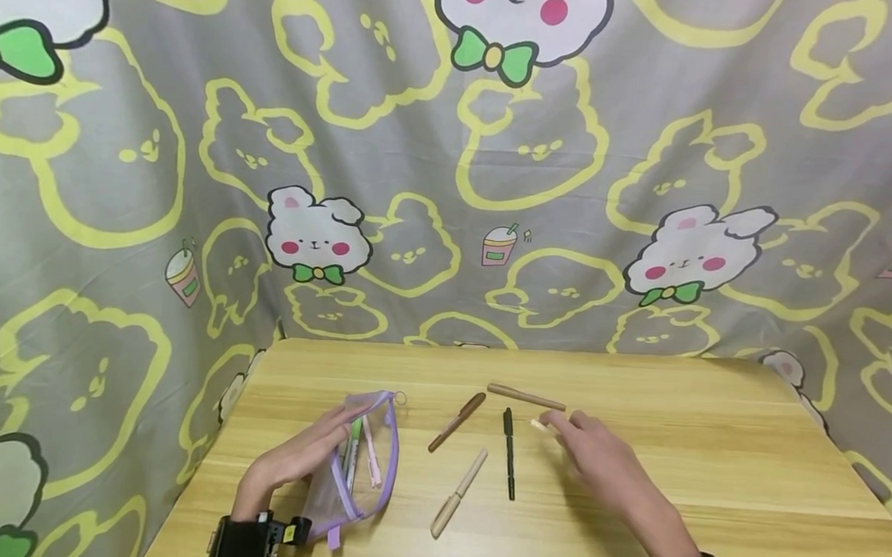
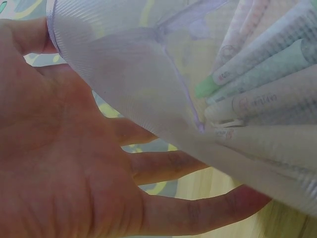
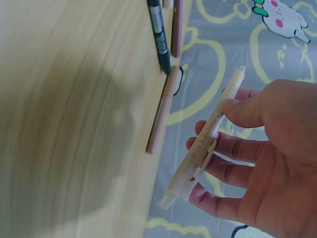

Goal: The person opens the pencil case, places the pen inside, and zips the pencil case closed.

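A see-through mesh pencil pouch with purple trim lies on the left of the table, its zip undone. My left hand rests on the pouch's left side with straight fingers; in the left wrist view its fingertips disappear behind the mesh. Several pens show inside, among them a green-capped pen and a pink pen. Between thumb and fingers, my right hand pinches a cream click pen with a clip. In the head view mostly the pen's pale end shows.
Between the hands lie a dark brown pen, a black pen and a beige capped pen. Farther back is a light brown pen, close to the right fingertips. A patterned curtain hangs around the wooden table.
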`<state>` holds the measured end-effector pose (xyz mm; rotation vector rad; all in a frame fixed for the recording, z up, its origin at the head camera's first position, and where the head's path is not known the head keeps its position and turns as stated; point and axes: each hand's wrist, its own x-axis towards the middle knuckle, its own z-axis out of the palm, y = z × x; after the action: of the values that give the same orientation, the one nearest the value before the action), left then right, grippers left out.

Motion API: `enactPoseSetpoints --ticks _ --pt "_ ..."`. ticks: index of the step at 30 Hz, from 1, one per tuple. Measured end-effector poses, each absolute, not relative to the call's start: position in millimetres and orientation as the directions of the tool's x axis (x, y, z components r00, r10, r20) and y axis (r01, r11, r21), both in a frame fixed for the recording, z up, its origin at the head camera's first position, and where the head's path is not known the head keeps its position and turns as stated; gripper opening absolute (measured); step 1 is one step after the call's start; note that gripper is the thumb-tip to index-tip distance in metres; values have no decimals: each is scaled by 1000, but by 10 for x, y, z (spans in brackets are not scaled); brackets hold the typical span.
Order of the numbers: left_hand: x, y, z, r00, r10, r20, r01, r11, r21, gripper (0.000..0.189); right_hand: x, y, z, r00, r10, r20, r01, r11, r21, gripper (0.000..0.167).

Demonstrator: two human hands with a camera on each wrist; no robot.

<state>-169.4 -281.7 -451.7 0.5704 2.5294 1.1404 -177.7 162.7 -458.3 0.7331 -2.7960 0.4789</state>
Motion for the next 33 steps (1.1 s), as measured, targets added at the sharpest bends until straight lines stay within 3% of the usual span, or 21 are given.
enactPoseSetpoints --ticks 12,17,24,30,33 --pt "-1704 -2819 -4536 -866 489 -104 237 585 776 53 -1723 1472 -4541 -814 -478 329 -570 767 -295 34" --pt "-1704 -2828 -4534 -867 488 -101 238 583 777 52 -1731 1369 -4563 -769 -503 395 -617 746 -250 37" --pt "-1704 -2823 -4542 -863 494 -102 243 584 775 53 -1731 1252 -4613 -766 -506 397 -618 749 -237 37" --pt "-1710 -2798 -4524 -850 524 -65 284 557 781 52 -1741 1117 -4688 -695 -507 510 -672 710 -211 36" --pt "-1711 -2793 -4512 -842 536 -57 296 548 783 53 -1738 1018 -4713 -697 -496 518 -671 707 -226 33"
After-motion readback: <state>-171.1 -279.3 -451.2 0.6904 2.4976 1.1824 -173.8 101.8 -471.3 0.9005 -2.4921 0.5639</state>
